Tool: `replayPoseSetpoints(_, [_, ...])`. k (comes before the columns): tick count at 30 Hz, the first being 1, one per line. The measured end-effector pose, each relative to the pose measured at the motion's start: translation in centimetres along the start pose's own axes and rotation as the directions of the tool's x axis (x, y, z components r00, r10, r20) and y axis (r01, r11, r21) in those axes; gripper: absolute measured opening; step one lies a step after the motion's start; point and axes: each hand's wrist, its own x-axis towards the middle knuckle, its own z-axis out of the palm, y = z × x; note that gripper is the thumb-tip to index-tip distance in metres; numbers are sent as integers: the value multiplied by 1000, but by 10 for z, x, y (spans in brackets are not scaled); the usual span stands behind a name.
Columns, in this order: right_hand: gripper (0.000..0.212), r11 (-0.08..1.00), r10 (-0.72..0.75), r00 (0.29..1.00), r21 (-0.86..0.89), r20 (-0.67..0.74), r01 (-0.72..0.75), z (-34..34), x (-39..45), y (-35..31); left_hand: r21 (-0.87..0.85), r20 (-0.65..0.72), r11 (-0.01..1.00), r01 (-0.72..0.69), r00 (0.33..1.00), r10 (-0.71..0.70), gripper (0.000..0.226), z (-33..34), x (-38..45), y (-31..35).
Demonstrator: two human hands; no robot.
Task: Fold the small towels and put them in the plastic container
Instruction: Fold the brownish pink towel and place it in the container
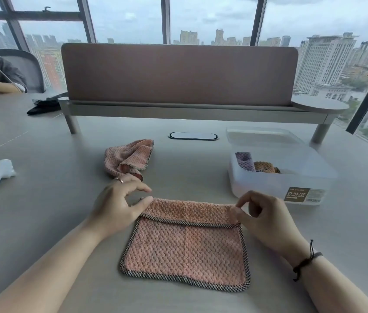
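Nearest the camera, a pink towel (185, 249) lies flat on the grey table (42, 222) close to its near edge, waffle-textured with a dark checked trim all round. Its far edge is turned over toward the person, making a narrow flap across the top. Each hand holds one end of that flap: the left hand (119, 204) has the left corner pinched between thumb and forefinger, the other fingers loosely spread above, and the right hand (262, 215) pinches the right corner with curled fingers. Gripping both corners at once looks meant to keep the folded edge straight as it is drawn down, so this is likely the first fold, about a quarter made.

Farther back, toward the middle of the table, a second pink towel (128, 158) sits crumpled and unfolded, apparently waiting its turn. Toward the right edge stands the clear plastic container (275, 168), open-topped, with a purple folded towel (245, 161) and an orange folded towel (265, 167) upright inside it. So the container is within easy reach of the right hand.
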Motion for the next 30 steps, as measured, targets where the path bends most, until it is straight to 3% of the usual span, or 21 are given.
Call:
replayPoseSetpoints(2, [17,979,-96,979,-194,-178,60,5,-4,-12,66,73,982,-178,982,173,26,4,-3,15])
replayPoseSetpoints(4, [17,929,-281,947,-294,-157,227,15,-9,-30,76,250,955,-287,933,261,38,14,-7,34])
replayPoseSetpoints(7, [45,865,-384,912,-288,147,411,38,-16,-45,111,546,940,-322,811,213,64,32,-13,55])
replayPoseSetpoints(10, [79,860,-241,858,-310,453,406,47,-20,-47,199,680,917,-345,722,124,70,39,-16,62])
replayPoseSetpoints(14, [89,845,-151,820,-358,552,396,44,-19,-42,233,709,911,-340,700,80,70,33,-16,62])
replayPoseSetpoints(20, [86,803,-145,779,-388,609,452,44,-15,-39,282,723,918,-278,691,-13,77,20,-21,52])
replayPoseSetpoints(25, [82,850,-230,804,-288,548,440,36,-14,-37,315,692,913,-258,722,-34,86,23,-24,53])
replayPoseSetpoints(28, [56,882,-372,849,-143,375,449,22,-20,-43,298,665,924,-240,746,-21,88,25,-23,49])
replayPoseSetpoints(30, [37,868,-429,819,-76,380,490,19,-28,-48,271,632,938,-217,775,-3,86,26,-22,45])
